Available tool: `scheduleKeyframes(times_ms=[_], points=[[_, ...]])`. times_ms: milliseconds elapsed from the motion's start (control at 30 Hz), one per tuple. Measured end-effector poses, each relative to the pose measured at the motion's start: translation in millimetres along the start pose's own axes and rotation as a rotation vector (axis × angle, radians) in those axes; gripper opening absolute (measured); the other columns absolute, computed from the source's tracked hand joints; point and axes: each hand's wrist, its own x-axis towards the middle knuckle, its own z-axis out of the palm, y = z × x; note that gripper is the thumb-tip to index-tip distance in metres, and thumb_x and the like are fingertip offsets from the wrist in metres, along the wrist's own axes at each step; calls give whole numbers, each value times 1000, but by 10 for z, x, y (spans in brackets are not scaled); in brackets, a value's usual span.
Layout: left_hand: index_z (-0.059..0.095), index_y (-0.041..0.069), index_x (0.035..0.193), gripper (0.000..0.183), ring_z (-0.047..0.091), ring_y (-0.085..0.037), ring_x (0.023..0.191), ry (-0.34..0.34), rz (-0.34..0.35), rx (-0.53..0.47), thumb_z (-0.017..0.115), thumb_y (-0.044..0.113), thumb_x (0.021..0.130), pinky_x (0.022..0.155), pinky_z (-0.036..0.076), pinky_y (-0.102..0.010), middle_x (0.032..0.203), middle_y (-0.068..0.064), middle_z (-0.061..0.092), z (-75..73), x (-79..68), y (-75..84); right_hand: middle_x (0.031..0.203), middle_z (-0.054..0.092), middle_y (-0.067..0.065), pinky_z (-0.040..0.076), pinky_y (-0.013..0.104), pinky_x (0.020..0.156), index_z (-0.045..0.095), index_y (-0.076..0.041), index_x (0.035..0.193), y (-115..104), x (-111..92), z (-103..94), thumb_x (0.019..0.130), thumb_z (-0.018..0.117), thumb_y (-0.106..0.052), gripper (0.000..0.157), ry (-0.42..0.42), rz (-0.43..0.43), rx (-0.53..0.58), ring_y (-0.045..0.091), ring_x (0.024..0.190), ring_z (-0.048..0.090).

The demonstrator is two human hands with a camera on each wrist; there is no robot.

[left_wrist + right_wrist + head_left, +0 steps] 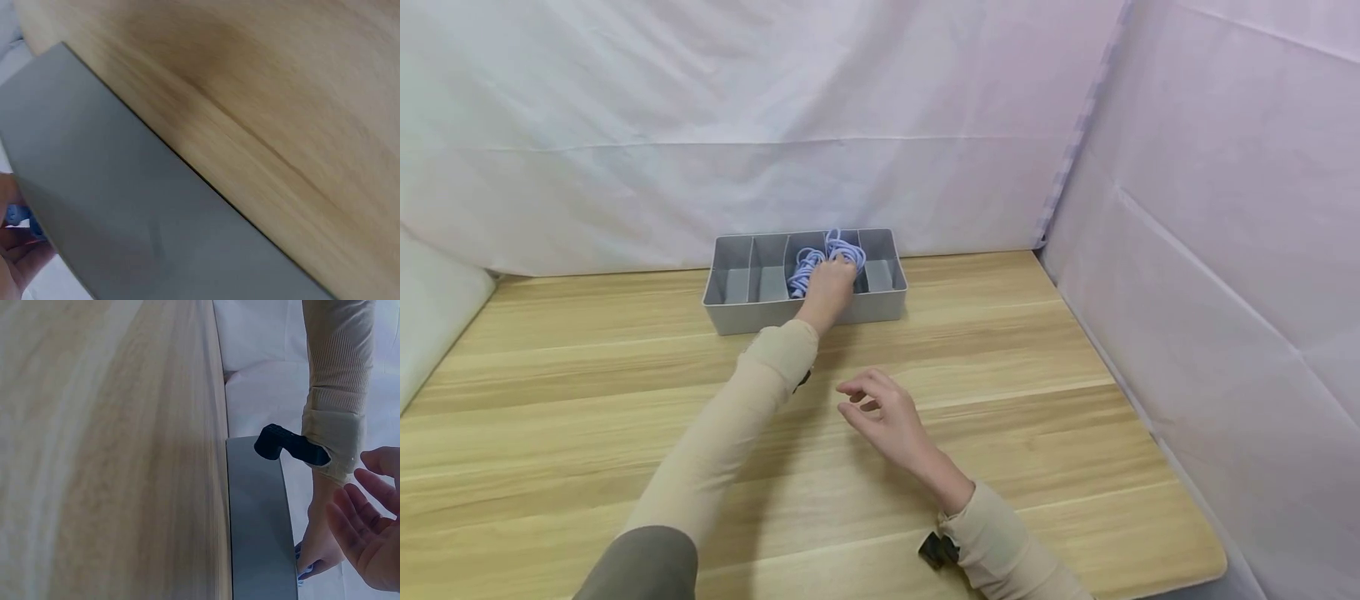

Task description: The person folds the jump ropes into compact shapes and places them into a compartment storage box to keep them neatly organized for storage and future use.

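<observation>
A grey divided organizer box (752, 318) stands at the back of the table. Over it reaches my left hand (832, 287), gripping a coiled light-blue cable (850, 250) at the compartment just right of the middle one. Blue pieces of cable (17, 214) show between the fingers in the left wrist view. Another coiled blue cable (805, 268) lies in the middle compartment, beside that hand. My right hand (887, 417) hovers over the table in front of the box, fingers loosely bent and holding nothing. The box's outer wall hides the compartments in both wrist views.
The wooden table (587, 400) extends to both sides of the box. A white cloth (700, 150) hangs right behind the box, and another cloth wall (1225, 250) runs along the right edge. A black wrist mount (290, 444) sticks out from the left sleeve.
</observation>
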Motion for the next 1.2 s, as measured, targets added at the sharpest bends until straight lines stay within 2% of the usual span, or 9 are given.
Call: scheduleKeyframes(times_ms=[167,367,500,600,700,833,1000,1067,1200], points=[[64,-6,89,14,63,-35,69,-41,26,-18,55,2,81,62,53,-43,106,-29,59,-13,7,-1,93,61,11,52,22,68,65,-4,99,-2,-5,-6,82,64,-6,17,-28,-4,1,18,85,59],[63,-4,80,28,61,-33,69,-48,45,-61,52,20,89,65,51,-43,90,-23,61,10,-9,16,95,61,11,52,22,68,65,-4,99,-4,-20,-10,83,63,-6,16,-62,-5,0,17,85,59],[63,-4,73,35,61,-33,69,-77,49,-12,48,22,90,63,52,-42,92,-24,62,69,0,22,95,61,11,52,22,69,64,-5,100,8,-20,-2,84,63,-6,16,-79,-5,-4,16,85,59],[62,-1,65,41,61,-33,67,-96,59,30,46,25,92,59,52,-41,83,-22,64,123,2,20,95,60,11,52,21,68,64,-5,100,17,-20,6,84,62,-5,16,-87,-6,-7,16,85,59],[63,0,63,46,62,-33,66,-122,55,47,43,28,93,60,51,-42,79,-22,64,148,-24,17,94,61,11,52,20,68,64,-4,100,23,-20,10,83,62,-4,16,-92,-13,-10,16,84,60],[67,-1,80,47,62,-33,83,-188,21,32,39,34,96,78,49,-44,94,-22,64,124,-83,-1,93,61,9,52,20,67,64,-3,99,23,-13,-3,83,62,-3,16,-89,-28,-25,16,83,60],[63,-1,101,39,54,-33,106,-126,10,-41,42,31,95,91,43,-45,110,-21,60,58,-168,-48,93,61,8,53,22,67,64,-4,100,45,8,-40,83,62,-3,16,-105,-27,-41,16,83,60],[60,0,110,40,49,-35,114,-130,-4,-55,42,32,95,95,41,-45,119,-22,55,25,-217,-66,94,60,9,53,22,67,64,-3,100,62,18,-62,84,62,-4,17,-108,-31,-54,17,83,60],[49,4,129,47,34,-37,127,-242,-72,-81,37,36,96,104,29,-50,136,-22,40,-41,-344,-100,96,60,6,52,20,68,64,-2,102,109,39,-126,83,63,-4,19,-91,-31,-120,16,84,60]])
